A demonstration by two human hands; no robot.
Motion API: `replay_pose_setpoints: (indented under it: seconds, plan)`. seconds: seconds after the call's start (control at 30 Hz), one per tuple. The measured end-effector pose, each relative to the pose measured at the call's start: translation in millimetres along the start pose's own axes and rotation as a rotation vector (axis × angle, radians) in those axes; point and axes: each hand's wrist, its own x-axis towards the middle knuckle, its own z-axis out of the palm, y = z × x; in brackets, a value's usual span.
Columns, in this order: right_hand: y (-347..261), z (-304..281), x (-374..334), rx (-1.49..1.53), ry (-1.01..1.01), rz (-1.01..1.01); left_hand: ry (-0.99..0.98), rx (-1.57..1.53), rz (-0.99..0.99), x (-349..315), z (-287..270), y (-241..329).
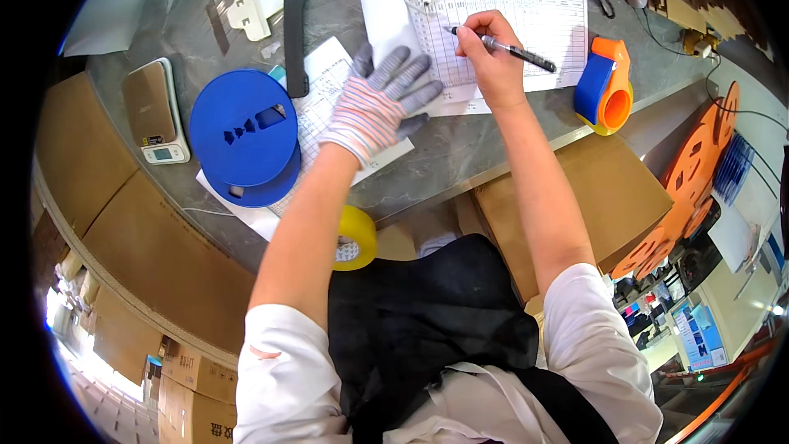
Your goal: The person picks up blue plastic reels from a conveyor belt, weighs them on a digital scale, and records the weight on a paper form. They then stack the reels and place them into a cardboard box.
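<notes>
My right hand (497, 57), bare, grips a dark pen (532, 58) over a printed form with a ruled table (559, 20). The pen's tip points left, close to the form; whether it touches the paper I cannot tell. My left hand (380, 100) wears a striped glove with grey fingertips. Its fingers are spread flat across the edge of the papers, with nothing held. Under and beside the left wrist lies another gridded sheet (322, 66). Left of that sheet, two blue reels (238, 148) are stacked, the upper one partly covering the lower.
A small scale (156, 111) stands at the left. Beyond the reels lie a black-handled tool (294, 45) and a white clip (248, 8). An orange and blue tape dispenser (604, 86) is at the right. Yellow tape (355, 238) sits by the near edge, a cardboard box (583, 197) below the table.
</notes>
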Motion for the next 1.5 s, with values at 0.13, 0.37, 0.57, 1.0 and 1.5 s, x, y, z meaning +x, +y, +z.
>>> replay_pose_setpoints:
  seconds: [0.13, 0.37, 0.57, 1.0, 1.5]
  plan:
    - [8.1, -6.6, 10.8, -0.310, -0.042, -0.107, -0.026, 0.040, -0.026, -1.3, 7.6, -8.0]
    - [9.1, -2.6, 16.6, -0.492, -0.032, -0.206, -0.064, -0.010, -0.070, -0.5, 7.2, -5.6]
    - [7.2, -1.5, 17.5, -0.542, -0.027, -0.248, -0.056, 0.005, -0.056, -1.9, 11.8, -7.7]
    - [12.3, -5.4, 16.3, -0.499, 0.228, -0.269, -0.113, 0.025, -0.071, 6.6, 3.8, -3.5]
    - [9.8, -92.0, 28.9, -0.183, 0.218, -0.145, -0.098, 0.066, -0.068, 2.4, 10.0, -1.6]
